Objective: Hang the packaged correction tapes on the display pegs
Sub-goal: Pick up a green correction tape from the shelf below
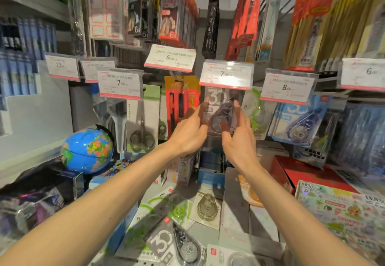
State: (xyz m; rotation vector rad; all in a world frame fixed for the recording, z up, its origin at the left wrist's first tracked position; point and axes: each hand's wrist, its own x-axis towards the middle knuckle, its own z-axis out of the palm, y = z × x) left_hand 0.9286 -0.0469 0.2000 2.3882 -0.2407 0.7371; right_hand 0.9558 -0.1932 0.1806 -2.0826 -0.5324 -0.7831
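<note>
A grey packaged correction tape (220, 111) with a big "30" hangs under the 7.90 price tag (226, 74) at centre. My left hand (188, 132) touches its left edge with the fingers spread. My right hand (239, 134) pinches the pack's right side between thumb and fingers. The peg itself is hidden behind the tag. More packaged correction tapes lie loose on the counter below: a grey "30" one (173, 242), a green one (164, 209) and a brown one (207, 208).
Green (257, 111) and blue (300, 124) correction tape packs hang to the right. Scissors (142, 124) and a red pack (180, 98) hang to the left. A globe (87, 151) stands at the left, a red box (308, 174) at the right. Packs hang overhead.
</note>
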